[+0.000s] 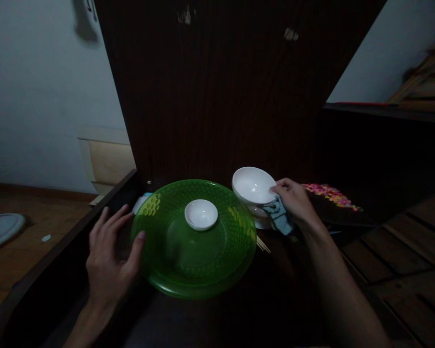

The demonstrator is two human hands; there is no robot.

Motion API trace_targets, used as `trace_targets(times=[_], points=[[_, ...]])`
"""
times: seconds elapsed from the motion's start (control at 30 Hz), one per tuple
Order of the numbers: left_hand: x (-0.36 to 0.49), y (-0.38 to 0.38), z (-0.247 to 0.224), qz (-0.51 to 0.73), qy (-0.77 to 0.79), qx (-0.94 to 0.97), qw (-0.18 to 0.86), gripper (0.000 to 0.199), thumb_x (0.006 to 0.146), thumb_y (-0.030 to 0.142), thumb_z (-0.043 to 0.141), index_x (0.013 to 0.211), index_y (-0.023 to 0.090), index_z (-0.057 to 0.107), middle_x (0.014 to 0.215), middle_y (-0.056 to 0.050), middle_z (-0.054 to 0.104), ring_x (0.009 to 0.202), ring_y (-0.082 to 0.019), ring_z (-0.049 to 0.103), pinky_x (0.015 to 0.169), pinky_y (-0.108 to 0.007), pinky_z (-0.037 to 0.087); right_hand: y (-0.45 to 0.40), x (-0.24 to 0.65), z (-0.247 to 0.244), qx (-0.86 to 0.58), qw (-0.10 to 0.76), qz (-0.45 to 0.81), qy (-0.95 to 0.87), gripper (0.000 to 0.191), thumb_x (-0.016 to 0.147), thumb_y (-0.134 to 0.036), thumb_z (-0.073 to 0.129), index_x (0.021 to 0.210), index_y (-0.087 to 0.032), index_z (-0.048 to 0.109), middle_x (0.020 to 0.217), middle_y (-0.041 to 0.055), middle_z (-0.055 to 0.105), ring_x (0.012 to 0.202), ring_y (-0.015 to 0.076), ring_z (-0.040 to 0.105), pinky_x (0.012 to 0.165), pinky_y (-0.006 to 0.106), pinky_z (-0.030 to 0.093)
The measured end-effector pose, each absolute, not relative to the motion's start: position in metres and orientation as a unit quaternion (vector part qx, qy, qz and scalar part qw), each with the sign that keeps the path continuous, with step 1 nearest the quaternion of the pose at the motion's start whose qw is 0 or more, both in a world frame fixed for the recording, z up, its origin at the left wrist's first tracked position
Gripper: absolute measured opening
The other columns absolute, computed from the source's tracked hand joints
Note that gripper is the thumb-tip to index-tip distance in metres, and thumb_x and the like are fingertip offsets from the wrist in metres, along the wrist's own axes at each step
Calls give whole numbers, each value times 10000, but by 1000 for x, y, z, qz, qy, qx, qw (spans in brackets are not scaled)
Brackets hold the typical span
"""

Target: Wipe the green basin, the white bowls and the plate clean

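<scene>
A round green tray (181,261) with a honeycomb pattern lies on the dark surface, and a small white bowl (201,215) sits inside it. At the tray's left rim is my left hand (112,256), fingers spread, holding nothing. My right hand (293,198) pinches the right rim of a larger white bowl (253,186), just beyond the tray's right edge. Under that bowl, more white crockery (261,221) shows in part. A grey-blue cloth (280,217) hangs below my right fingers; whether they grip it too is unclear.
Thin sticks (263,245) poke out by the tray's right edge. A dark upright panel (221,96) stands behind. Pink and yellow petal-like bits (329,194) lie at the right. A raised dark edge (68,237) runs along the left, with a white oval object (3,229) beyond it.
</scene>
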State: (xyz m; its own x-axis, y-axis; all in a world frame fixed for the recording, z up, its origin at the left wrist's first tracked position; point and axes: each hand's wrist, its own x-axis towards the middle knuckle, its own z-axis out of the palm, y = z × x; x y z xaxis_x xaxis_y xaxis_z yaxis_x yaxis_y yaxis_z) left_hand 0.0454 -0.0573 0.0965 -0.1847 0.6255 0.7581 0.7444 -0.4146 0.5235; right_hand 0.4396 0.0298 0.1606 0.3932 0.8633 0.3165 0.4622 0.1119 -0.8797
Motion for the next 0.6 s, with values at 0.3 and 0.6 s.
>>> trace_targets(times=[0.3,0.6], points=[[82,-21,144,-430,-426,-565,-560,656,845,648,537,1266,146,578,1295,-184,633,1113,-356,633,803,-491,598,12,332,165,-487,542,476,-493,188,571,-290,725,677,-187,609,588,-61,586,535,106,508,486,209,323],[92,-3,152,-428,-381,-520,-634,571,722,417,758,1223,184,616,1086,-113,700,941,-291,687,638,-375,629,13,304,144,-477,540,505,-476,286,621,-350,736,802,-212,563,630,-50,668,549,130,577,505,217,383]])
